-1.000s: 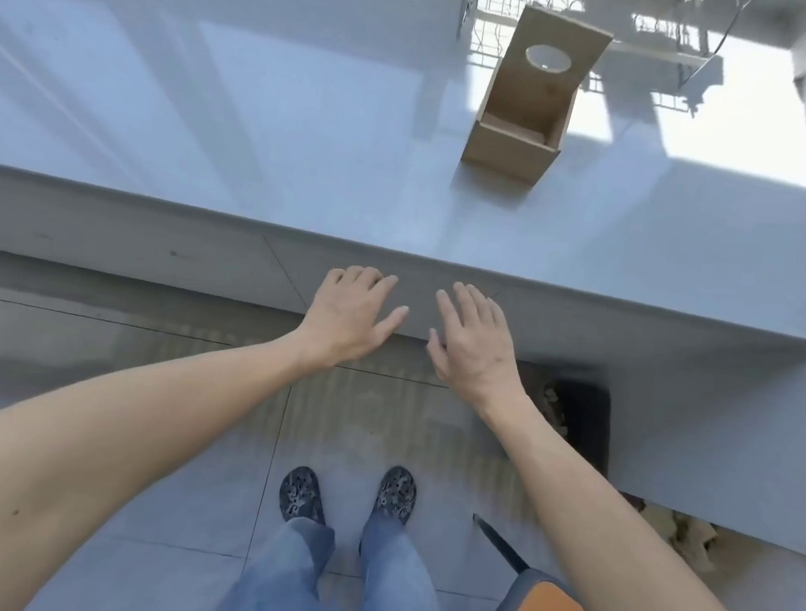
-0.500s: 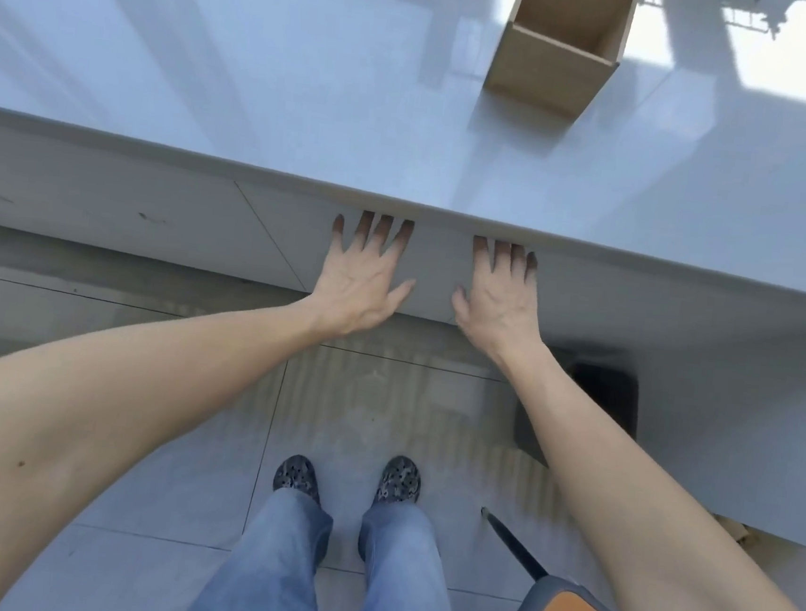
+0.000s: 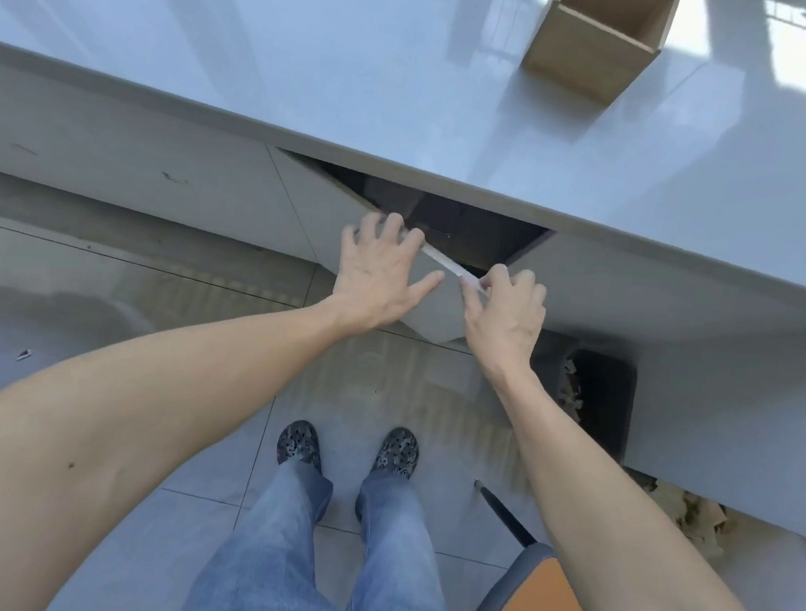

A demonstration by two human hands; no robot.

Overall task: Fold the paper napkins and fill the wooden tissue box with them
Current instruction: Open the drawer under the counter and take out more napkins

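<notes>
One wooden tissue box (image 3: 594,48) stands on the bench (image 3: 317,50). Left hand (image 3: 378,278) lies with fingers spread on one cabinet door (image 3: 435,308); right hand (image 3: 506,310) pinches its top edge.

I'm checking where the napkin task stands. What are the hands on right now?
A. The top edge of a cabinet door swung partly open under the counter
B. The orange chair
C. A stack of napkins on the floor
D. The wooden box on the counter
A: the left hand and right hand rest on the cabinet door, with a dark opening behind it; the wooden box stands untouched on the counter.
</notes>
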